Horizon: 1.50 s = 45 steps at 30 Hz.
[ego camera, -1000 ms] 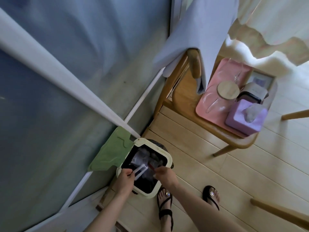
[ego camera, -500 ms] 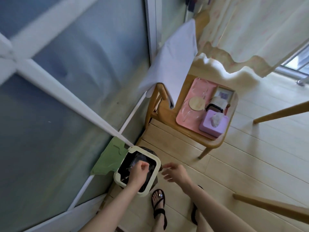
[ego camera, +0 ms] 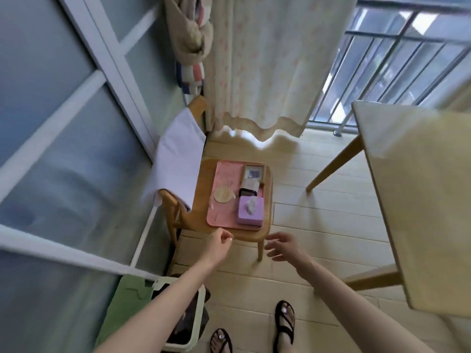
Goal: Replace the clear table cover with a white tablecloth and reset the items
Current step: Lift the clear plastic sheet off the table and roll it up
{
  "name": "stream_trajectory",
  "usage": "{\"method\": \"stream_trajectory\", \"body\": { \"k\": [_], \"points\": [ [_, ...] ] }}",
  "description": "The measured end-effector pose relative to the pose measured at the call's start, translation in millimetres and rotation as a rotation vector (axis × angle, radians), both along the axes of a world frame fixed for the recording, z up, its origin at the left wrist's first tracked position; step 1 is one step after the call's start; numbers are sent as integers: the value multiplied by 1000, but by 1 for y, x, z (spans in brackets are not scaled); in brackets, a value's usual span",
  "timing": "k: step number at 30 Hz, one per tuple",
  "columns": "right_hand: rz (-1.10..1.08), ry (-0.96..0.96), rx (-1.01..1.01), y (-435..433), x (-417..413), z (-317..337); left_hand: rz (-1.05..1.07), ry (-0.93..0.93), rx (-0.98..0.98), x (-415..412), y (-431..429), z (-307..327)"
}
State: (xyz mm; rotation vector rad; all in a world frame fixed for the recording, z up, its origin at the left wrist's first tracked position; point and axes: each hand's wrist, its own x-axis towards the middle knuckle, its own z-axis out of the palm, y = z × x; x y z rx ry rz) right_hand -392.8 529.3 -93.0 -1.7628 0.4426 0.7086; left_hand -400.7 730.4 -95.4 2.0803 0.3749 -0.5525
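Both your hands are empty, left hand loosely curled, right hand spread, and the white cloth hangs on the chair back at frame centre-left, seemingly long axis up-frame, nearer your left.

The person's left forearm is covering most of the cream-rimmed waste bin, the frame's right edge is cutting off the pale wooden table, and the small framed picture is perhaps too blurred to read.
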Motion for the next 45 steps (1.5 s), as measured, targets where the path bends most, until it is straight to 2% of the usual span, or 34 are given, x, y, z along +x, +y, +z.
{"method": "stream_trajectory", "body": {
  "k": [4, 10, 18, 25, 34, 41, 45],
  "points": [
    [-77, -57, -36, -50, 14, 26, -161, -36, 16, 34, -47, 28],
    [-185, -137, -49, -136, 35, 59, -277, -47, -20, 84, -132, 53],
    [-349, -141, -100, -248, 59, 62, -468, -144, 20, 135, -245, 81],
    [-433, -113, -134, -321, 65, 57, -532, -179, 58, 161, -321, 81],
    [-535, -99, -203, -377, 60, 36, -763, -156, 214, 197, -393, 65],
    [-605, -72, -349, -393, 57, 7, -1066, -138, 378, 246, -444, 48],
    [-678, -30, -376, -398, 69, -3, -1252, -198, 466, 279, -481, 39]
  ]
}}
